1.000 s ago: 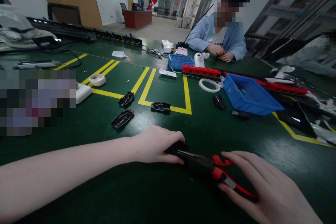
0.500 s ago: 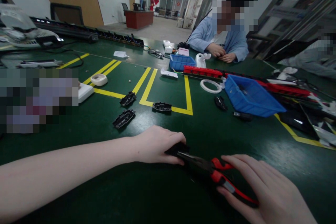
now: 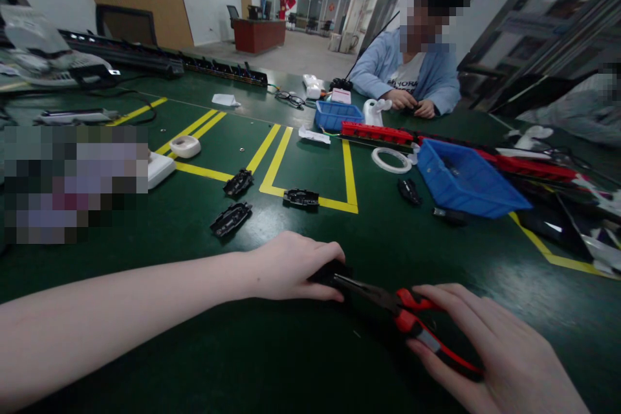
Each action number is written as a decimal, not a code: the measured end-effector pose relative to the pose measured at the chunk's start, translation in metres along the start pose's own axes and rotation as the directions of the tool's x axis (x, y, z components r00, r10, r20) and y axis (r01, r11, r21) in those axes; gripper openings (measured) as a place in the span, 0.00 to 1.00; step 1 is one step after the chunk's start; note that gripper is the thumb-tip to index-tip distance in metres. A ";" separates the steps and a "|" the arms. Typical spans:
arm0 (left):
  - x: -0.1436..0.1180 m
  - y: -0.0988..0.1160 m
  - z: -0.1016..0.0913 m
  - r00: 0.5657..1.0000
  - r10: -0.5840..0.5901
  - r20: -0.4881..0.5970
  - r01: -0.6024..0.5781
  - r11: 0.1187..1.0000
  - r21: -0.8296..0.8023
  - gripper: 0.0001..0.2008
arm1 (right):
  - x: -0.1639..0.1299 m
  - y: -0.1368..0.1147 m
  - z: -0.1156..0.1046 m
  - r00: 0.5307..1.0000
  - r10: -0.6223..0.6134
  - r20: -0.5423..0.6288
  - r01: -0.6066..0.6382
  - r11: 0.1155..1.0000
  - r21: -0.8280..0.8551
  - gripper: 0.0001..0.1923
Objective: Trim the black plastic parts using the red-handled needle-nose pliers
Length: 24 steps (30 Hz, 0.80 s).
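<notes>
My left hand (image 3: 298, 268) is closed around a black plastic part (image 3: 330, 272), most of it hidden by the fingers. In my right hand (image 3: 490, 336) is a pair of long-nose pliers (image 3: 407, 314) with red and black handles. Fingers lie on one handle and the thumb on the other. The tips of the pliers reach to the black part, but whether they pinch it I cannot tell. Beyond my left hand lie similar black plastic parts: one (image 3: 231, 219) nearest, one (image 3: 238, 182) behind it, and one (image 3: 301, 198) on the yellow tape.
A blue bin (image 3: 475, 191) stands at the right, with black pieces (image 3: 410, 191) beside it. Near it are a white ring (image 3: 391, 160) and a long red strip (image 3: 378, 132). A tape roll (image 3: 185, 146) lies left. Across the green table (image 3: 194, 336) sits a person (image 3: 407, 71).
The pliers and my right hand have shifted slightly to the right. My left hand keeps hold of the black part. The view has moved a little.
</notes>
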State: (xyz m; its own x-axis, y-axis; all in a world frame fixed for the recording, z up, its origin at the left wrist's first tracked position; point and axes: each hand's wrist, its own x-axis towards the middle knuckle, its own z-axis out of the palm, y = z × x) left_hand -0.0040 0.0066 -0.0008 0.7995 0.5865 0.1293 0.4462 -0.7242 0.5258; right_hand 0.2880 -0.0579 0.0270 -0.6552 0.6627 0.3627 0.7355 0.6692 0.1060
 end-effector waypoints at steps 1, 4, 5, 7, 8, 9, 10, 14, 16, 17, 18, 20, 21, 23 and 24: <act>0.000 0.000 0.000 1.000 -0.005 0.003 0.005 1.000 0.003 0.19 | 0.000 0.000 -0.001 1.000 0.000 0.000 0.000 1.000 -0.003 0.20; 0.000 0.001 -0.001 1.000 -0.010 0.006 0.010 1.000 0.006 0.19 | 0.001 0.000 -0.003 1.000 -0.001 0.003 0.001 1.000 -0.004 0.20; 0.000 0.001 -0.001 1.000 -0.009 0.004 0.009 1.000 0.007 0.19 | 0.001 0.000 -0.004 1.000 -0.002 0.003 0.002 1.000 -0.005 0.20; 0.000 0.001 -0.001 1.000 -0.009 -0.002 0.009 1.000 0.015 0.19 | 0.000 0.001 -0.005 1.000 -0.004 0.010 0.004 1.000 -0.010 0.20; 0.000 0.001 -0.001 1.000 -0.011 -0.005 0.011 1.000 0.021 0.19 | 0.000 0.001 -0.005 1.000 -0.006 0.011 0.006 1.000 -0.016 0.21; 0.000 0.001 -0.001 1.000 -0.012 -0.005 0.012 1.000 0.025 0.19 | 0.000 0.002 -0.005 1.000 -0.009 0.011 0.009 1.000 -0.020 0.21; 0.000 0.001 -0.001 1.000 -0.012 -0.003 0.012 1.000 0.027 0.19 | 0.000 0.002 -0.006 1.000 -0.013 0.011 0.013 1.000 -0.023 0.21; 0.000 0.002 -0.001 1.000 -0.004 0.002 0.004 0.999 0.035 0.19 | -0.001 0.002 -0.008 1.000 -0.031 0.002 0.031 0.999 -0.024 0.21; 0.000 0.002 -0.001 1.000 0.009 -0.003 -0.008 0.999 0.040 0.18 | -0.001 0.000 -0.009 0.999 -0.038 -0.006 0.037 0.999 -0.026 0.21; 0.000 0.002 -0.001 1.000 0.014 -0.006 -0.014 0.999 0.043 0.18 | -0.001 0.000 -0.009 0.999 -0.040 -0.009 0.040 0.999 -0.026 0.21; 0.000 0.002 0.000 1.000 0.016 -0.007 -0.016 0.999 0.045 0.18 | -0.001 -0.001 -0.009 0.999 -0.042 -0.015 0.042 0.999 -0.026 0.21; 0.000 0.002 0.000 1.000 0.014 -0.008 -0.013 0.999 0.051 0.18 | -0.001 -0.002 -0.009 0.998 -0.050 -0.026 0.049 0.998 -0.026 0.21; 0.000 0.002 0.001 1.000 0.011 -0.007 -0.011 0.999 0.053 0.18 | -0.001 -0.003 -0.009 0.998 -0.052 -0.027 0.051 0.998 -0.027 0.20; 0.000 0.002 0.001 1.000 0.005 -0.007 -0.005 0.998 0.056 0.19 | 0.000 -0.004 -0.010 0.998 -0.055 -0.031 0.054 0.998 -0.029 0.20; 0.000 0.002 0.001 1.000 0.004 -0.009 -0.004 0.998 0.058 0.19 | 0.000 -0.004 -0.010 0.998 -0.056 -0.031 0.055 0.998 -0.028 0.20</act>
State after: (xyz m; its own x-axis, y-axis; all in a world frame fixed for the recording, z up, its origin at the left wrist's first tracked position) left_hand -0.0028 0.0049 -0.0007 0.7981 0.5864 0.1388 0.4655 -0.7462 0.4759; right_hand 0.2872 -0.0640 0.0356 -0.6896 0.6133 0.3851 0.7027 0.6951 0.1514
